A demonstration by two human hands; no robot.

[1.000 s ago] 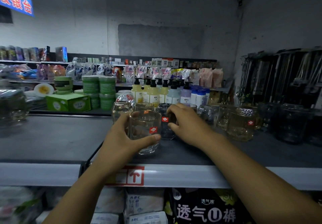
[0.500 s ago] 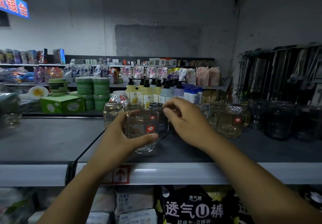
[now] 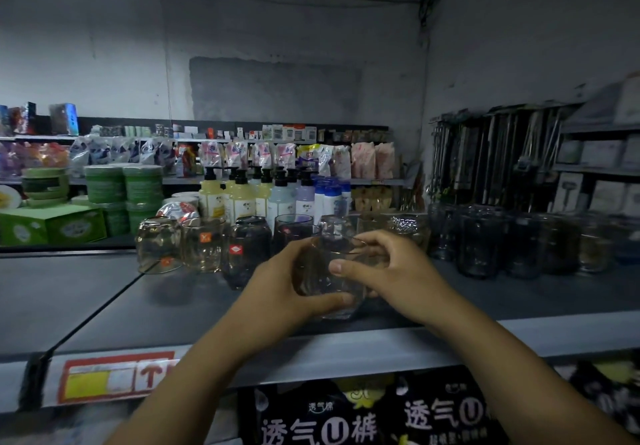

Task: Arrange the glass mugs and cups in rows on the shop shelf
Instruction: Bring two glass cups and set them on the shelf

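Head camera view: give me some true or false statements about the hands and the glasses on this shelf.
1. The left hand and the right hand hold one clear glass. True.
2. That glass lies on its side. False: it is upright.
3. Pump bottles stand behind the glasses with red stickers. True.
4. Those sticker glasses stand right of the hands. False: they stand to the left.
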